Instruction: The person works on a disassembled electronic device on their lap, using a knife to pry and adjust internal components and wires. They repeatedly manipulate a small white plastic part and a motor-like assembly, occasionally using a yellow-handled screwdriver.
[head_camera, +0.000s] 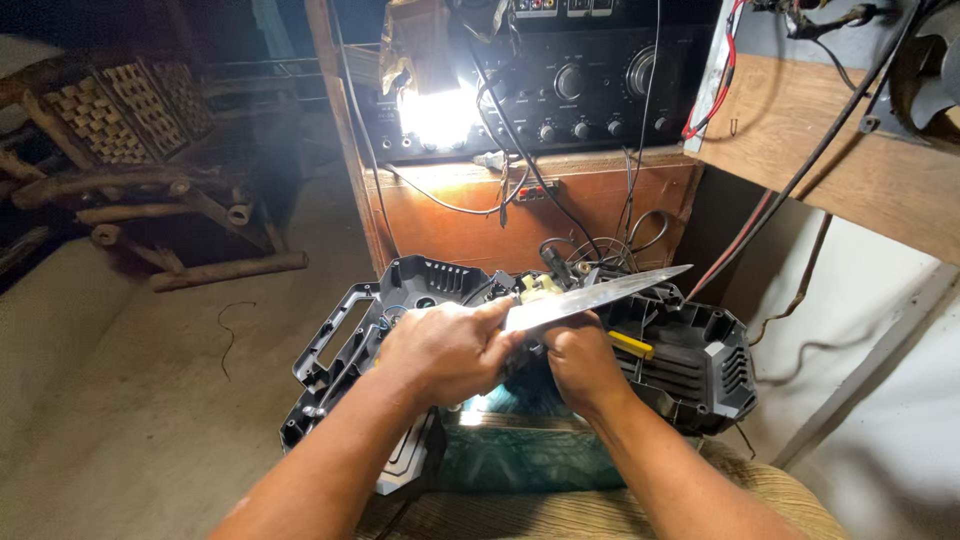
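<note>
Head view, left hand (447, 350) gripping knife (600, 296), right hand (580, 362) on black casing (690, 365)

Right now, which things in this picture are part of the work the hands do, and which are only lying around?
In the work:
- left hand, gripping the knife by its handle
- right hand, on the opened black plastic housing
- yellow part inside the housing

Only lying about:
- black amplifier on the wooden cabinet
- bright lamp
- wooden chair
- red wires

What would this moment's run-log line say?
left hand: grips knife | right hand: pressed on opened black casing under the blade | casing: on lap
</note>
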